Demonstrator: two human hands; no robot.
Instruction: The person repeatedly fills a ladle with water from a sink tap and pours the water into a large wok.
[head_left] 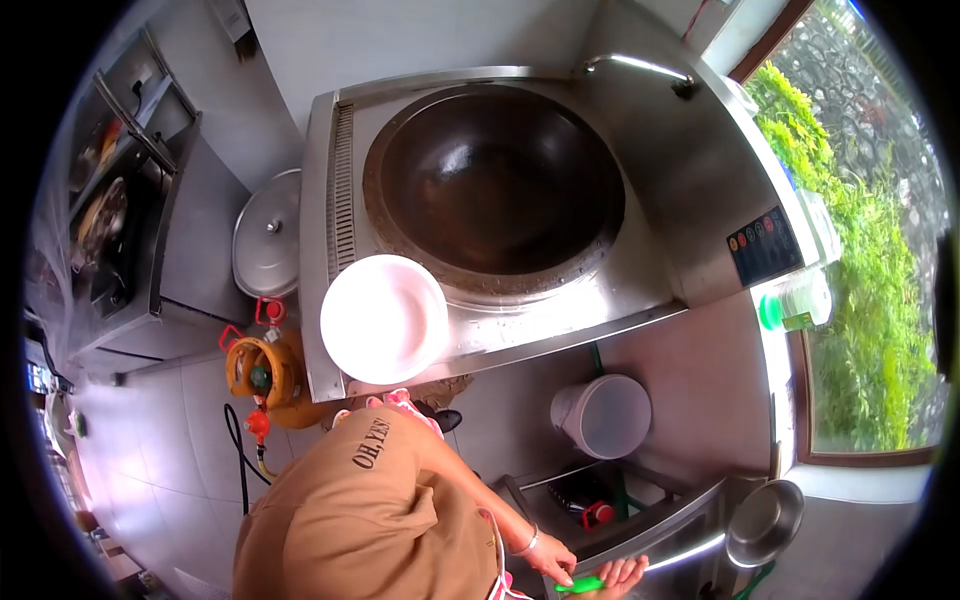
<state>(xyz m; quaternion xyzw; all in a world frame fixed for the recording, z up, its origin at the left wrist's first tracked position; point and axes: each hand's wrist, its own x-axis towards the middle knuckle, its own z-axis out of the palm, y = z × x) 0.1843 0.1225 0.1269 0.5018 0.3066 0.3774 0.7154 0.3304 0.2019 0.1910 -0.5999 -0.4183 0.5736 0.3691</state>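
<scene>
My left hand, with a bracelet at its wrist, is closed at the near end of a green handle at the bottom of the view. Beside it, my right hand has its fingers curled around the other part of this handle. A shiny rod runs from these fingers towards a round metal ladle bowl at the lower right; whether rod and green handle are one piece cannot be told. A metal counter or sink edge lies just beyond the hands. The right forearm is out of view.
A large dark wok sits in a steel stove, with a white basin on its near corner. A bucket and a red-capped bottle stand lower. An orange gas cylinder and a lidded pot are left.
</scene>
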